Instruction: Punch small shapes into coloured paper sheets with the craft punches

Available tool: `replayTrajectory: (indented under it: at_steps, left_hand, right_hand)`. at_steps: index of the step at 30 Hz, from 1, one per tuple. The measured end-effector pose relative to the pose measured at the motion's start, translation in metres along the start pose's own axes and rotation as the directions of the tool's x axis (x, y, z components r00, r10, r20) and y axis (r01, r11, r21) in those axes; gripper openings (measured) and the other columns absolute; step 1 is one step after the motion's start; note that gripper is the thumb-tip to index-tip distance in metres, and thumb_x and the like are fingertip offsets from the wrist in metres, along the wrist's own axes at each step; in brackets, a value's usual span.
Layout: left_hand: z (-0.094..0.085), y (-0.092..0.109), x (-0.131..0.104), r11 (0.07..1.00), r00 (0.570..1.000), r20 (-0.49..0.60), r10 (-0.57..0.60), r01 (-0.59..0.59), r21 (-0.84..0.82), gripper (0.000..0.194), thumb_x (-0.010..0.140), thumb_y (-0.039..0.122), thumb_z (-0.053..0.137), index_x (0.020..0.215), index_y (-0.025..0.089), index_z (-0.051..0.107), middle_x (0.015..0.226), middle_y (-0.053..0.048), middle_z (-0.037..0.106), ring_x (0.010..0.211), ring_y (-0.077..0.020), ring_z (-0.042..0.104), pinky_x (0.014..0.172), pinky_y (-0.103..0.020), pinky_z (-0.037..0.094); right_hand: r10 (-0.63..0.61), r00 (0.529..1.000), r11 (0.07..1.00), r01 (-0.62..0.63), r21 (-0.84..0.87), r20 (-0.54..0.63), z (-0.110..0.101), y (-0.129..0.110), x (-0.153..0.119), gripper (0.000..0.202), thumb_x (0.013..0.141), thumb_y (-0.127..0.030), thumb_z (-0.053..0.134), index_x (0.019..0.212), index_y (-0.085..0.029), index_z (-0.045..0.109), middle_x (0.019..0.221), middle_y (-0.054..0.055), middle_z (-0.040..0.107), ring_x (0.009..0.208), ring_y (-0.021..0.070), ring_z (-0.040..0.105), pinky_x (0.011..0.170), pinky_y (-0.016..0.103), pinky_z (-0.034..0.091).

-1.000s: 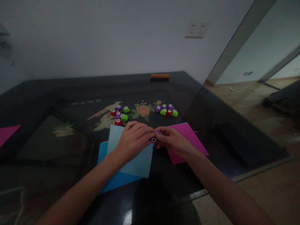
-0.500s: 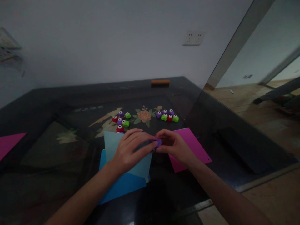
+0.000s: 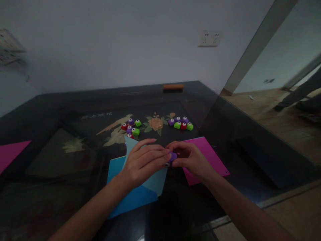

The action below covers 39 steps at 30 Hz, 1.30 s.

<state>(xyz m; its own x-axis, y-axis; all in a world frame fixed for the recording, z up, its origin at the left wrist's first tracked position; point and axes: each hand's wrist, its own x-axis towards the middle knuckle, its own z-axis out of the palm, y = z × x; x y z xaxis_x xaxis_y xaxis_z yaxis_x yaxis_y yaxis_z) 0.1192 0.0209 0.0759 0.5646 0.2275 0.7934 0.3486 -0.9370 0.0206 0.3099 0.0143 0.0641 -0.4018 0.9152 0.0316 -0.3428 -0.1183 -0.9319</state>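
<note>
Purple piece (image 3: 173, 156) with a round eye is between the two hands in my head view, just beyond the right edge of the left hand. I have the right hand (image 3: 193, 160) clamped on it, thumb and forefinger at its right side. The left hand (image 3: 144, 164) reaches it with its fingertips from the other side; its thumb is hidden, so I cannot tell whether that hand is closed on the piece or only touching it.

Nearest to me on the glossy black table (image 3: 175, 201) lies a blue sheet (image 3: 135, 201), with a light blue sheet (image 3: 157, 180) over it, partly under the left hand. One corner of the lighter sheet shows past the knuckles. A pink sheet (image 3: 208, 157) is partly behind the right hand, and another pink one (image 3: 13, 152) shows at the left edge of my view. Far to the right I make out a dark flat object (image 3: 260, 162), too dim to name.

Beyond the hands I see a left cluster (image 3: 135, 131) of red, green and purple eyed pieces, and a right cluster (image 3: 177, 125) in the same colours. A printed flower (image 3: 155, 124) sits between them. Near the table's far edge lies an orange-brown bar (image 3: 173, 87), and behind, on the wall (image 3: 120, 43), is a double socket (image 3: 210, 38)
</note>
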Motion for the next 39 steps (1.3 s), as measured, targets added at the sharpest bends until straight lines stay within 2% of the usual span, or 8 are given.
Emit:
replayTrajectory:
  at_steps: [6, 12, 16, 21, 24, 27, 34, 39]
  left_hand:
    - [0.001, -0.004, 0.001, 1.000, 0.999, 0.035, -0.027, 0.027, 0.000, 0.020, 0.081, 0.014, 0.065, 0.100, 0.016, 0.061, 0.091, -0.004, 0.072, 0.089, -0.0152, 0.065, 0.092, -0.038, 0.048]
    - [0.001, -0.006, 0.004, 0.983, 0.986, 0.119, -0.113, 0.094, 0.156, 0.018, 0.083, 0.015, 0.061, 0.101, 0.019, 0.061, 0.096, -0.006, 0.069, 0.085, -0.0161, 0.064, 0.087, -0.038, 0.049]
    - [-0.006, -0.002, 0.013, 0.972, 0.960, 0.231, -0.158, 0.110, 0.208, 0.028, 0.082, 0.016, 0.061, 0.109, 0.019, 0.056, 0.106, -0.008, 0.066, 0.096, -0.0191, 0.061, 0.089, -0.037, 0.046]
    - [-0.029, 0.006, 0.029, 0.904, 0.865, 0.350, -0.360, 0.229, 0.362, 0.038, 0.083, 0.017, 0.060, 0.120, 0.014, 0.050, 0.101, -0.008, 0.069, 0.094, -0.0226, 0.064, 0.094, -0.044, 0.042]
    - [-0.040, 0.013, 0.033, 0.884, 0.869, 0.332, -0.367, 0.214, 0.415, 0.015, 0.087, 0.017, 0.053, 0.100, 0.017, 0.061, 0.083, -0.003, 0.070, 0.078, -0.0209, 0.066, 0.092, -0.047, 0.042]
    - [-0.045, 0.021, 0.035, 0.890, 0.876, 0.336, -0.346, 0.194, 0.412, 0.018, 0.089, 0.014, 0.047, 0.086, 0.018, 0.064, 0.074, 0.000, 0.068, 0.069, -0.0185, 0.064, 0.089, -0.046, 0.043]
    - [-0.047, 0.032, 0.037, 0.890, 0.938, 0.189, -0.289, 0.191, 0.414, 0.015, 0.087, 0.011, 0.051, 0.086, 0.017, 0.064, 0.082, -0.001, 0.070, 0.074, -0.0182, 0.065, 0.084, -0.040, 0.047]
    - [-0.048, 0.037, 0.036, 0.910, 0.962, 0.126, -0.242, 0.180, 0.373, 0.011, 0.085, 0.012, 0.057, 0.092, 0.017, 0.064, 0.086, -0.002, 0.072, 0.080, -0.0182, 0.066, 0.082, -0.037, 0.049]
  right_hand:
    - [0.038, 0.998, 0.999, -0.037, 0.013, -0.051, 0.000, 0.004, 0.002, 0.028, 0.053, -0.021, 0.085, 0.076, -0.021, 0.069, 0.076, -0.003, 0.066, 0.071, 0.0106, 0.061, 0.067, 0.022, 0.049]
    - [0.024, 0.991, 0.995, -0.037, -0.094, -0.130, 0.001, 0.002, 0.004, 0.026, 0.061, -0.018, 0.080, 0.083, -0.021, 0.067, 0.074, -0.004, 0.067, 0.068, 0.0093, 0.063, 0.064, 0.021, 0.050]
    - [-0.111, 0.986, 0.976, 0.084, -0.200, -0.128, 0.003, 0.001, 0.002, 0.032, 0.058, -0.013, 0.081, 0.084, -0.022, 0.066, 0.079, -0.004, 0.068, 0.075, 0.0107, 0.064, 0.070, 0.022, 0.052]
    - [-0.316, 0.947, 0.886, 0.275, -0.372, -0.053, 0.005, -0.001, -0.003, 0.031, 0.066, -0.014, 0.077, 0.094, -0.024, 0.066, 0.097, 0.001, 0.069, 0.093, 0.0159, 0.064, 0.084, 0.031, 0.051]
    - [-0.429, 0.903, 0.795, 0.389, -0.465, 0.024, 0.007, -0.004, -0.006, 0.029, 0.071, -0.014, 0.074, 0.096, -0.025, 0.065, 0.104, 0.004, 0.066, 0.100, 0.0188, 0.061, 0.089, 0.037, 0.049]
    - [-0.520, 0.849, 0.684, 0.479, -0.550, 0.093, 0.009, -0.006, -0.009, 0.028, 0.073, -0.014, 0.072, 0.097, -0.025, 0.064, 0.104, 0.004, 0.064, 0.098, 0.0194, 0.061, 0.086, 0.038, 0.050]
    - [-0.698, 0.669, 0.331, 0.618, -0.713, 0.255, 0.007, -0.005, -0.019, 0.034, 0.076, -0.006, 0.067, 0.104, -0.023, 0.062, 0.110, 0.006, 0.059, 0.100, 0.0183, 0.059, 0.082, 0.033, 0.052]
    - [-0.765, 0.567, 0.200, 0.659, -0.725, 0.304, 0.005, -0.004, -0.024, 0.039, 0.074, -0.002, 0.067, 0.108, -0.021, 0.059, 0.108, 0.008, 0.060, 0.098, 0.0183, 0.061, 0.079, 0.032, 0.054]
